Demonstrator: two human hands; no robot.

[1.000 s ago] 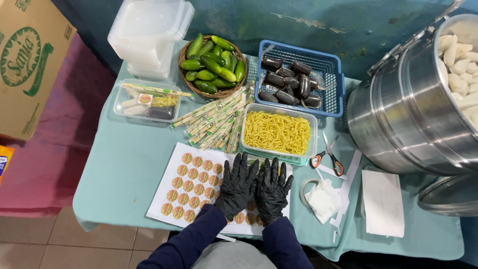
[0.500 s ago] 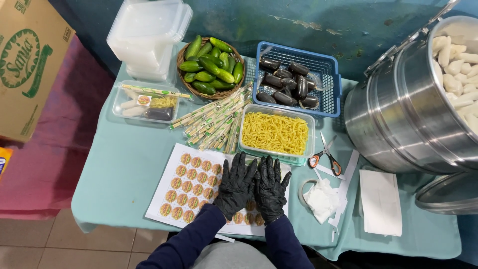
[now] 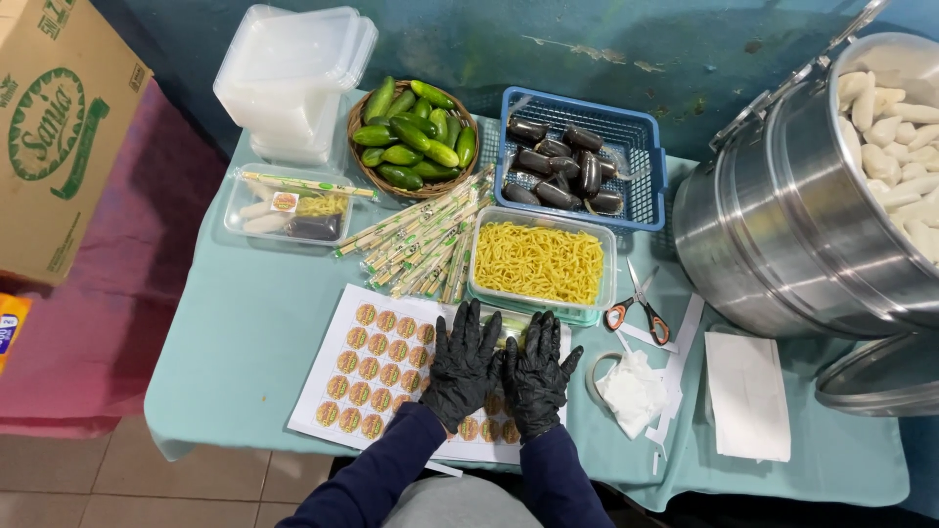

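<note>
1. Sticker sheet (image 3: 377, 367), white with rows of round labels, lies flat on the teal table (image 3: 254, 323), its right part under both hands.
2. Left hand (image 3: 462, 367) and right hand (image 3: 536, 376), black-gloved, rest on the sheet with fingers spread, grasping nothing, touching side by side.
3. Just beyond the fingertips: clear tub (image 3: 541, 262) of yellow noodles.
4. Behind it: blue basket (image 3: 579, 171) of dark packets; woven bowl (image 3: 411, 137) of green fruit.
5. Far right: steel pot (image 3: 792, 225) holding white pieces.
</note>
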